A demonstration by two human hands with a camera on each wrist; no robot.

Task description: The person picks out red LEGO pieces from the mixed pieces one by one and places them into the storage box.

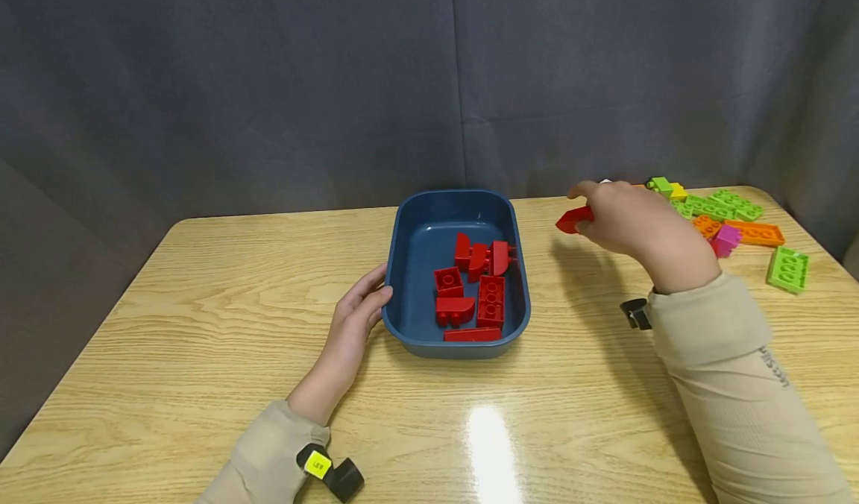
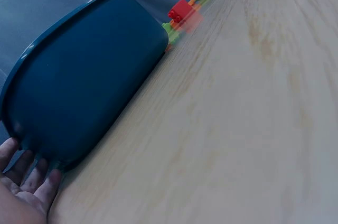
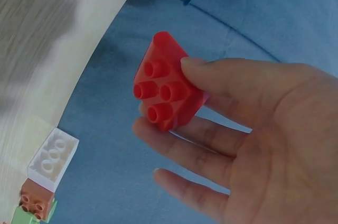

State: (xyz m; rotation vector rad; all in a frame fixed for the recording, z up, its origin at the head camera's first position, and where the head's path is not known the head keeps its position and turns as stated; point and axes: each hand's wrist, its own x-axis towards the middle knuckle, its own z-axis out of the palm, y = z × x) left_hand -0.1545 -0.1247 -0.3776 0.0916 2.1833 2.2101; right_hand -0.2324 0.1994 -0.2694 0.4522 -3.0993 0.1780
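Note:
A dark blue bin (image 1: 456,350) stands mid-table with several red toy bricks (image 1: 491,301) inside, some square, some rounded on top. My left hand (image 1: 352,317) rests against the bin's left side; in the left wrist view its fingertips (image 2: 53,175) touch the outer wall. To the right of the bin, my right hand (image 1: 627,221) is raised over the table. It pinches a red wedge-shaped brick (image 3: 168,89) between thumb and fingers, with the brick's studs facing the right wrist camera. The little finger stays off the brick.
Loose bricks lie at the table's right back: a lime-green brick (image 1: 788,269), an orange plate (image 1: 757,233), a magenta brick (image 1: 727,241) and others. A white brick (image 3: 53,159) sits near the back edge. A grey curtain (image 1: 322,86) hangs behind the table.

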